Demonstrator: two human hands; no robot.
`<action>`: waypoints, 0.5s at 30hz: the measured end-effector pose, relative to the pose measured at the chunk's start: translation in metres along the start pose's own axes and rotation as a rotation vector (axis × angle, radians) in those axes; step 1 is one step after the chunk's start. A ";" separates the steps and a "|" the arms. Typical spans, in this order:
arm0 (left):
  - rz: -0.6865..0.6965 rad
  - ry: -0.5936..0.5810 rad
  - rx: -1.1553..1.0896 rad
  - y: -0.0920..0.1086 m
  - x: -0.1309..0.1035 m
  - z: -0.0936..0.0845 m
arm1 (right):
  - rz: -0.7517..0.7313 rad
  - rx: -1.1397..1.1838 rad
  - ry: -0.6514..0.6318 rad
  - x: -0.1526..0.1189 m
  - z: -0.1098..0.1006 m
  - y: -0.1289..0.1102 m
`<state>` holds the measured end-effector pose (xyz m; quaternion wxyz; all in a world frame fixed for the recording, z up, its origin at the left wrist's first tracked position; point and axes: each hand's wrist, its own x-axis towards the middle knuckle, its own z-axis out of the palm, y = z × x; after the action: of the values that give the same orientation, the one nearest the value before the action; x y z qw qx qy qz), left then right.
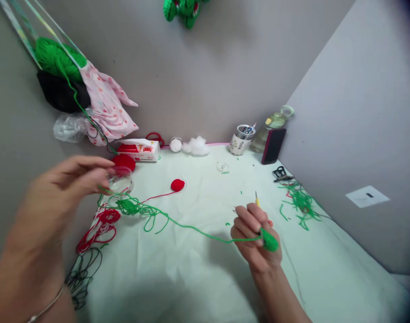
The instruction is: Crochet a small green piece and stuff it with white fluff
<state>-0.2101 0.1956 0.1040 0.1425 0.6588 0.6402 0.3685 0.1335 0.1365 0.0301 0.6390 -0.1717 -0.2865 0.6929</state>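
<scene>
My left hand [80, 179], raised at the left, pinches green yarn between thumb and fingers. From there a green strand [198, 229] runs across to my right hand [255, 233]. The fingers of that hand are closed round a small green crocheted piece [270, 241] and a yellow-handled hook [257, 200], whose tip points up. Below and beside my left hand lies a loose tangle of green yarn [129, 206]. A small red ball [177, 185] with a red and white strand rests mid-table.
Along the back stand a tissue box [139, 150], white stuffing [196, 146], a pen can [241, 141], a bottle [260, 137] and a phone [273, 146]. Green scraps [302, 202] lie right; red yarn [106, 224] and black yarn [84, 273] lie left. Green yarn [57, 58] hangs upper left.
</scene>
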 end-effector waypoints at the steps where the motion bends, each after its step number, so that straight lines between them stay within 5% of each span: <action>1: -0.063 -0.109 0.036 -0.002 0.001 0.008 | 0.039 -0.002 0.026 0.000 0.001 0.001; 3: -0.054 -0.214 0.147 -0.001 0.000 0.026 | 0.109 -0.035 0.067 0.001 0.004 0.004; 6: 0.036 -0.213 0.056 0.019 -0.012 0.058 | 0.152 -0.085 0.083 0.002 0.007 0.011; 11: -0.114 -0.488 -0.758 0.067 -0.049 0.117 | 0.158 -0.132 0.094 0.004 0.009 0.019; 15: -0.472 -0.832 -1.521 0.088 -0.056 0.118 | 0.090 -0.181 0.167 0.005 0.006 0.019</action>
<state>-0.0616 0.1638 0.0641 0.8327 0.3178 0.2384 0.3856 0.1147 0.1398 0.0238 0.6107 -0.2986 -0.2857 0.6754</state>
